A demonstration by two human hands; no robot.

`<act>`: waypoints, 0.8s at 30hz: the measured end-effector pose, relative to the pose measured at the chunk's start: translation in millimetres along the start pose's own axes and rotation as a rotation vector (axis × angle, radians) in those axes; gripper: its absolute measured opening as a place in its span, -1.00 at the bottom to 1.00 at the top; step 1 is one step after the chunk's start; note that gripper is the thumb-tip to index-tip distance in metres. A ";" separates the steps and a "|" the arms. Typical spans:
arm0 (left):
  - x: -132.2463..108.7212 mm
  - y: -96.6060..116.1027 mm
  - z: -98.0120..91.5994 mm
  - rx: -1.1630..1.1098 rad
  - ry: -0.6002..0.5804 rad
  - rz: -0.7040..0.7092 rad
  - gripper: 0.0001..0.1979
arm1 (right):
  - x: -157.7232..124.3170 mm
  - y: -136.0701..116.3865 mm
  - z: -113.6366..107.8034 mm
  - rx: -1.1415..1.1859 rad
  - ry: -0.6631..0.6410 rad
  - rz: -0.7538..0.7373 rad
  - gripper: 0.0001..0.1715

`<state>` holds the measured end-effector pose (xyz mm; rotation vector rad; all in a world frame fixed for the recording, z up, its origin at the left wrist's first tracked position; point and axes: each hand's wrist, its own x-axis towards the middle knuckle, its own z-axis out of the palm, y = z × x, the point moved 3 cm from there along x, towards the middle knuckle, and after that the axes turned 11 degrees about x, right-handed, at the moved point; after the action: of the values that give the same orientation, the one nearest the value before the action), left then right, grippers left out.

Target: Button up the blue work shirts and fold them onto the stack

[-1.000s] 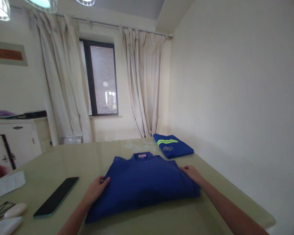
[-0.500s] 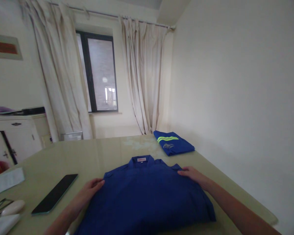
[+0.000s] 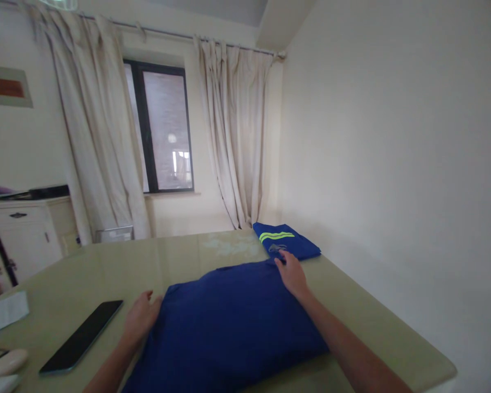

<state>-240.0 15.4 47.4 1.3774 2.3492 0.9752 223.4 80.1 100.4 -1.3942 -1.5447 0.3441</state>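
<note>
A folded dark blue shirt [image 3: 229, 322] lies on the pale green table [image 3: 106, 273] in front of me. My left hand [image 3: 141, 316] rests at its left edge, fingers curled against the cloth. My right hand [image 3: 291, 273] lies on the shirt's far right corner, fingers stretched forward and pressing the fabric. Just beyond that hand sits a second folded blue garment [image 3: 286, 243] with yellow-green stripes, near the table's far right corner.
A black phone [image 3: 82, 335] lies on the table to the left, with a white paper [image 3: 4, 314] and small white objects [image 3: 6, 363] further left. A white cabinet [image 3: 20, 234] stands at the left wall. Curtains [image 3: 237, 136] frame a window behind; a bare wall runs along the right.
The shirt's collar no longer shows; the far part has been turned over. My right hand moved forward to the far corner, and my left hand shifted slightly toward me.
</note>
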 end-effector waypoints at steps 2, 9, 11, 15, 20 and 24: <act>-24.9 -1.2 13.6 0.140 -0.019 0.223 -0.35 | -29.8 -9.1 24.1 -0.065 -0.132 -0.107 -0.47; -76.3 -11.4 41.9 0.553 -0.254 0.578 -0.31 | -82.8 -8.0 67.8 -0.235 -0.640 -0.142 -0.15; -65.8 -17.5 34.5 0.612 -0.195 0.490 -0.26 | -75.0 -1.9 67.4 -0.278 -0.638 -0.103 -0.15; -50.4 -27.6 22.5 0.639 -0.053 0.296 -0.22 | -61.7 -1.0 71.6 -0.332 -0.619 -0.086 -0.20; -57.5 -31.1 17.6 0.462 -0.109 0.311 -0.27 | -61.6 -21.3 93.7 -0.465 -0.546 0.015 -0.32; -69.8 -42.7 -2.6 0.107 -0.266 0.176 -0.26 | -70.9 -31.0 109.4 -0.444 -0.441 0.014 -0.22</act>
<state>-233.8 -58.8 13.2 1.6638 2.1378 0.6667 107.9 51.3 38.8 -1.7523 -2.0630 0.3460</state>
